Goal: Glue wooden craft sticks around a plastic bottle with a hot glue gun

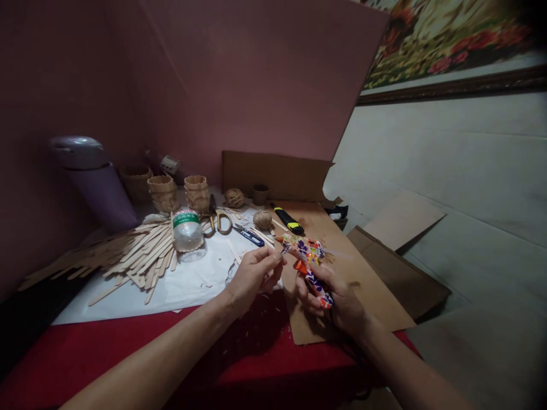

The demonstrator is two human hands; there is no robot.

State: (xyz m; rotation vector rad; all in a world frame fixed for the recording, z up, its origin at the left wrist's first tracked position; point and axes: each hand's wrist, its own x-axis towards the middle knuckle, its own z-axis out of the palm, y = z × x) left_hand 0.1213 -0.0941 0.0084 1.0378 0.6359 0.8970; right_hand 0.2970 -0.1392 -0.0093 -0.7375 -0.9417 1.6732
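Observation:
My right hand (331, 293) is wrapped round the grip of a flower-patterned glue gun (304, 248), whose orange nozzle points left. The gun is above a brown cardboard sheet (363, 273). Just left of it, my left hand (260, 270) is closed in a pinch near the nozzle; a small piece at its fingertips is too small to name. Behind the hands lie a ball of twine (262, 220), a black and yellow utility knife (288, 219) and blue thread snips (249, 234).
Wooden sticks (149, 256) fan out at the left beside a plastic bottle (188, 230), gold-handled scissors (217, 222) and wooden cups (163, 193). A purple flask (96, 185) leans at far left. Red cloth (205, 353) covers the table's front edge. Cardboard (397, 279) lies at right.

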